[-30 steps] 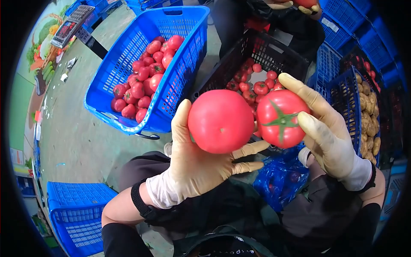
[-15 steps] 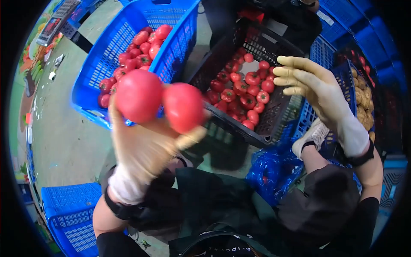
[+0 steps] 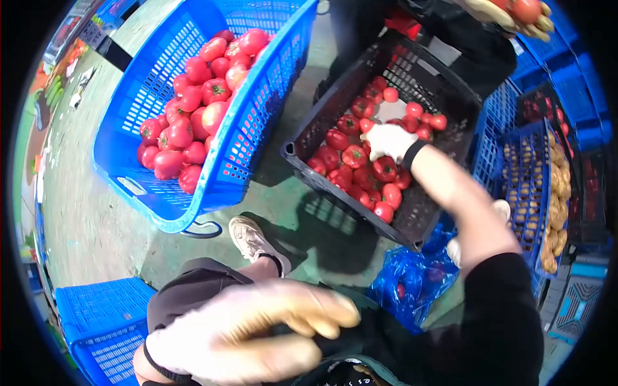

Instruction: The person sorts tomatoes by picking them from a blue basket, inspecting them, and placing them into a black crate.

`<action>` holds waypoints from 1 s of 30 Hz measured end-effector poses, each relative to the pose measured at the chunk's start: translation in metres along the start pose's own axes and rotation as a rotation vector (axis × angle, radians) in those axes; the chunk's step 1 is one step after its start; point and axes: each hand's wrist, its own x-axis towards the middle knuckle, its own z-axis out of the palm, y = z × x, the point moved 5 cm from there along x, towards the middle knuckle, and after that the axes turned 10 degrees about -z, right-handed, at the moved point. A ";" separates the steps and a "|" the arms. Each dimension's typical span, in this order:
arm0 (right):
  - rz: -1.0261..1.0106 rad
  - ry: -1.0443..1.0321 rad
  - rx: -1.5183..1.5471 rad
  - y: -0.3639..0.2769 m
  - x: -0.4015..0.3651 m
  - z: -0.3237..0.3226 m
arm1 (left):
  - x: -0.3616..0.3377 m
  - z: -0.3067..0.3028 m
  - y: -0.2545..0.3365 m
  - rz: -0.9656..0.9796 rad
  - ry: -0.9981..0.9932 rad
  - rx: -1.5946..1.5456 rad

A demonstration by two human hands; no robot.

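Note:
My left hand, in a pale glove and blurred, is low over my lap, its thumb and fingers apart with nothing between them. My right hand, also gloved, reaches down into the black crate and touches the red tomatoes there. Its fingertips are partly hidden, so I cannot make out whether they grip one. At the upper left stands a blue basket with a heap of red tomatoes inside.
A co-worker's gloved hand holds tomatoes at the top right. Potatoes fill a blue crate at the right. A blue plastic bag lies below the black crate. Another blue basket is at the lower left.
The two tomatoes have left my left hand, which has moved down toward my lap. My right hand has gone from beside the black crate into it. A co-worker's hand has appeared.

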 end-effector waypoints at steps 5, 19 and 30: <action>0.494 -0.060 0.050 -0.009 0.052 0.041 | -0.002 -0.003 -0.002 0.025 0.016 0.468; 0.466 -0.062 0.242 0.041 0.098 0.092 | 0.001 -0.003 0.005 0.024 0.134 0.871; 0.584 0.042 0.198 0.071 0.134 0.133 | 0.001 -0.002 0.000 -0.114 0.137 0.898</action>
